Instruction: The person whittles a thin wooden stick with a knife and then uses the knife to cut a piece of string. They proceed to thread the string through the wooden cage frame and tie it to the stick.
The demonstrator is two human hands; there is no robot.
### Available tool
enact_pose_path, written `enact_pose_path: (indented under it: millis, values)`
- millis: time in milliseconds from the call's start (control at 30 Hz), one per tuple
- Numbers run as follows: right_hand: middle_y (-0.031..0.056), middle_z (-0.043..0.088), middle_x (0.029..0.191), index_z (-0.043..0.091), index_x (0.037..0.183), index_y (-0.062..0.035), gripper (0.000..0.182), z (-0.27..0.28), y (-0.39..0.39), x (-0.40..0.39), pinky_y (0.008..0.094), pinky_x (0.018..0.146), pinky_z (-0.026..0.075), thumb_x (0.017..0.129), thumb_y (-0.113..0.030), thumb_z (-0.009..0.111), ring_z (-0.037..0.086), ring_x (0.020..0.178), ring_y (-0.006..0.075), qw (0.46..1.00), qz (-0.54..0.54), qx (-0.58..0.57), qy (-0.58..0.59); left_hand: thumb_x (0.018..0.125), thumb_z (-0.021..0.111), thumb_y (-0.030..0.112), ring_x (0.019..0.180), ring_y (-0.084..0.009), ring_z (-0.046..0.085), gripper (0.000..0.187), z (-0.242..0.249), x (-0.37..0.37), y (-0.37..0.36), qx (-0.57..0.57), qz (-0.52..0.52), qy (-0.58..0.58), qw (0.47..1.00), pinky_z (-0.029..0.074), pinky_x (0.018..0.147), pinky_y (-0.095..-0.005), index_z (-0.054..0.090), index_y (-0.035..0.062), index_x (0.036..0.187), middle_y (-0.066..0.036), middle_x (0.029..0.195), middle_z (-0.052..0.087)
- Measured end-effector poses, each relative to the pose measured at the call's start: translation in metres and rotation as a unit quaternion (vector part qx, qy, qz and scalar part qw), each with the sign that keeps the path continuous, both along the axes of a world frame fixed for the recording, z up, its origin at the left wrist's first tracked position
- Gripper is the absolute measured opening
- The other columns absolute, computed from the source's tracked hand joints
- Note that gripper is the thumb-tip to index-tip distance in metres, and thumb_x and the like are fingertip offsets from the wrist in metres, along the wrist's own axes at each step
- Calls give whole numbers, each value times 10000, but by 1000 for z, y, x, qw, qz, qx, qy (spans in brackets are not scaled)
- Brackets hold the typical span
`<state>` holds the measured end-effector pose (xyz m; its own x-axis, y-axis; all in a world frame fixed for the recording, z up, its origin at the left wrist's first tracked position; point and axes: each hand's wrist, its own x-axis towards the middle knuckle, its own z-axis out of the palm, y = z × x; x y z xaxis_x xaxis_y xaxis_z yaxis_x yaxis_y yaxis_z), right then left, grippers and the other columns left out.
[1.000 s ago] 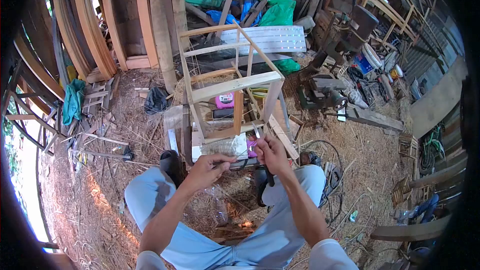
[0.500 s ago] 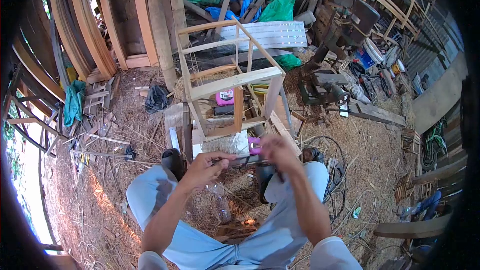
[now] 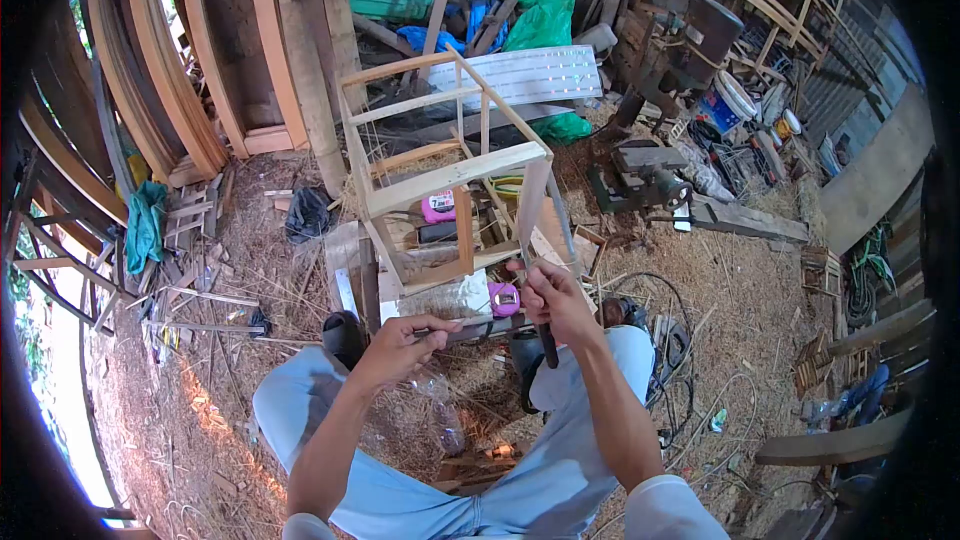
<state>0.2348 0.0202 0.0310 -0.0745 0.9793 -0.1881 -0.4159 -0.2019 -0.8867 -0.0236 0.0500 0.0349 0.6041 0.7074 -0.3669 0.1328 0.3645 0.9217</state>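
Note:
My right hand is closed around a tool with a dark handle; its working end is mostly hidden by the fingers and cannot be identified. My left hand is pinched near the bench's front edge, its fingertips on something small and thin that I cannot make out. Just beyond both hands stands a light wooden frame with slats and legs. Between the hands lies a pink tape measure, beside a worn whitish block. Another pink item, marked with a 7, shows through the frame.
Wood shavings and scraps cover the ground. A black bag lies to the left, near upright wooden frames. To the right stands a metal vise-like machine; a cable curls near my right foot.
The right hand, blurred by motion before, now shows sharply, with its tool handle tilted downward. My left hand keeps its pinch. The view has shifted slightly, moving the wooden frame leftward in the picture.

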Motion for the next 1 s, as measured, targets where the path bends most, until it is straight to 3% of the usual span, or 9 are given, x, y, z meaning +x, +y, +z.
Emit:
enact_pose_path:
  millis: [100, 300, 400, 467, 500, 600, 700, 767, 1000]
  values:
    - [-67, 378, 608, 540, 1061, -45, 256, -3, -1, 1, 184, 432, 219, 965, -268, 459, 305, 498, 20, 1000, 13, -4, 24, 856, 648, 180, 614, -22, 385, 257, 7, 4, -2, 32, -4, 0, 999, 312, 513, -175, 642, 36, 1070, 14, 826, 573]
    - [-68, 365, 594, 528, 999, -50, 214, 3, 0, 11, 180, 408, 185, 962, -252, 467, 278, 466, 18, 1000, -12, 1, 14, 865, 636, 173, 547, -22, 344, 268, 5, -2, 1, -48, -23, -36, 998, 273, 466, -176, 625, 4, 1073, -2, 820, 557]
    - [-70, 346, 582, 533, 1034, -60, 226, -4, 5, 10, 184, 402, 181, 957, -264, 476, 269, 456, 23, 997, -75, 3, 34, 874, 622, 161, 514, -20, 315, 268, 7, -2, 3, -81, -10, -50, 995, 251, 441, -176, 611, 3, 1091, -7, 818, 558]
    - [-67, 323, 570, 531, 1098, -74, 259, -8, 8, 18, 192, 400, 183, 957, -283, 470, 261, 451, 29, 973, -214, -12, 86, 882, 605, 141, 507, -17, 307, 261, 6, -3, 4, -86, 23, -72, 993, 241, 436, -178, 600, 1, 1102, -5, 802, 562]
    - [-67, 323, 570, 531, 1098, -74, 259, -7, 6, 18, 192, 400, 183, 957, -283, 470, 261, 451, 29, 973, -214, -12, 85, 882, 605, 141, 507, -17, 307, 261, 6, -3, 3, -86, 23, -72, 993, 241, 436, -178, 600, 1, 1102, -5, 802, 562]
    - [-58, 346, 604, 470, 1247, -98, 340, 7, -3, 9, 194, 432, 210, 974, -296, 427, 302, 488, 52, 997, -74, 10, 11, 884, 596, 129, 516, -17, 314, 248, 7, 0, 4, -64, 32, -51, 996, 253, 445, -178, 600, -1, 1095, -1, 796, 571]
    - [-59, 379, 629, 445, 1286, -116, 344, -3, -4, -7, 187, 442, 229, 977, -267, 426, 315, 508, 42, 1000, 18, 4, -18, 890, 587, 139, 526, -16, 316, 241, 7, 2, 1, -25, 12, -13, 1000, 256, 454, -180, 610, 16, 1096, 18, 772, 551]
    - [-58, 411, 660, 467, 1257, -75, 323, 0, -1, -7, 182, 449, 250, 977, -233, 432, 330, 529, 32, 998, 59, 20, -18, 890, 592, 163, 537, -17, 316, 240, 10, 3, -1, 30, -23, 25, 999, 255, 465, -178, 626, 41, 1093, 40, 738, 517]
    - [-64, 455, 622, 610, 1034, -1, 282, 2, 4, 3, 180, 441, 270, 967, -230, 460, 342, 493, 22, 988, 56, 40, -136, 887, 603, 203, 541, -21, 336, 240, 22, 4, 3, 20, -43, 33, 998, 265, 481, -170, 646, 66, 1079, 51, 691, 489]
